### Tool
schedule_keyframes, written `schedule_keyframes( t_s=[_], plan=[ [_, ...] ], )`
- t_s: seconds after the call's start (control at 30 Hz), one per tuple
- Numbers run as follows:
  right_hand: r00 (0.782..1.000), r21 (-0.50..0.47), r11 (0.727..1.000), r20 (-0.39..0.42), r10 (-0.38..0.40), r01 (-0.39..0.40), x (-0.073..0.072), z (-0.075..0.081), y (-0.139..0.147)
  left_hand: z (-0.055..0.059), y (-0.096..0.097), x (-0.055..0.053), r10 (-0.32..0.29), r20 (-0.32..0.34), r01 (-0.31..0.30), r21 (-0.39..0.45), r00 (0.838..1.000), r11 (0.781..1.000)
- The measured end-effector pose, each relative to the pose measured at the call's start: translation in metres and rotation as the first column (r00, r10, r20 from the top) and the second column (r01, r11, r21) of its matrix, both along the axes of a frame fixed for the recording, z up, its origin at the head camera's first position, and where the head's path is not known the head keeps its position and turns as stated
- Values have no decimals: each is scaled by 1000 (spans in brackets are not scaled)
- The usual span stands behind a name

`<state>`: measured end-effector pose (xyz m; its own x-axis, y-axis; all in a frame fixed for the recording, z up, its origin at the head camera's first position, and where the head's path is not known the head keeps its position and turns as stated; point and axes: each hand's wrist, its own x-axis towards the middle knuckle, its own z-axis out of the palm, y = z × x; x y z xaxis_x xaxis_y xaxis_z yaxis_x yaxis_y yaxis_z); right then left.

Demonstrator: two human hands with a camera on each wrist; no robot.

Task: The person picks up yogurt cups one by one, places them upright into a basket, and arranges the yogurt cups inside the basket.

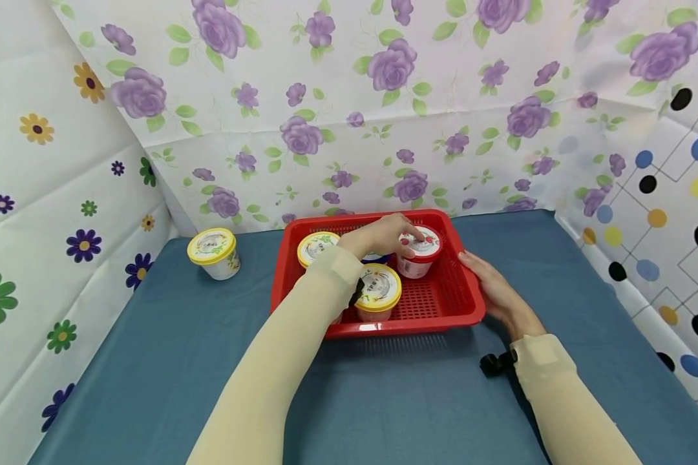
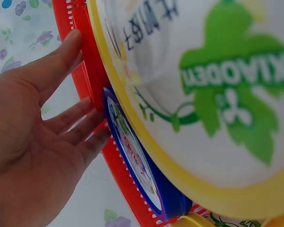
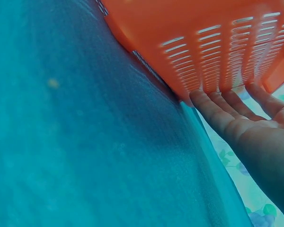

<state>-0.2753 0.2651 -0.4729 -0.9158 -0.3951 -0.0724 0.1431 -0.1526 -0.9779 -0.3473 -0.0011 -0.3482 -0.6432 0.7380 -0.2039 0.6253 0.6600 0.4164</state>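
A red plastic basket [image 1: 436, 310] sits on the blue cloth, with several lidded tubs inside. My left hand [image 1: 384, 236] reaches into it, its fingertips on the lid of the red-lidded tub [image 1: 420, 248] near the back right. In the left wrist view, the fingers [image 2: 61, 125] are spread and nearly straight. Beside that wrist are a blue-lidded tub [image 2: 132, 151] and a yellow-lidded tub [image 2: 217, 142], very close. My right hand [image 1: 497, 294] is at the basket's right side. Its straight fingers [image 3: 217, 111] touch the slotted outer wall.
Another yellow-lidded tub [image 1: 213, 252] stands on the cloth left of the basket. Inside, one yellow-lidded tub [image 1: 317, 247] is at the back left and another [image 1: 378, 287] at the front; my left forearm partly covers the contents. Flower-printed sheeting [image 1: 302, 135] rises behind.
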Motion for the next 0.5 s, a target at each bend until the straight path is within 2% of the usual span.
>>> schedule_keyframes(
  t_s=[0.23, 0.5],
  plan=[
    [1000, 3, 1000, -4, 2, -2, 0, 1, 0, 1, -1, 1, 43, 29, -42, -26, 999, 999],
    [1000, -3, 1000, 4, -2, 2, 0, 0, 0, -1, -3, 3, 54, 36, -54, 2, 998, 999]
  ],
)
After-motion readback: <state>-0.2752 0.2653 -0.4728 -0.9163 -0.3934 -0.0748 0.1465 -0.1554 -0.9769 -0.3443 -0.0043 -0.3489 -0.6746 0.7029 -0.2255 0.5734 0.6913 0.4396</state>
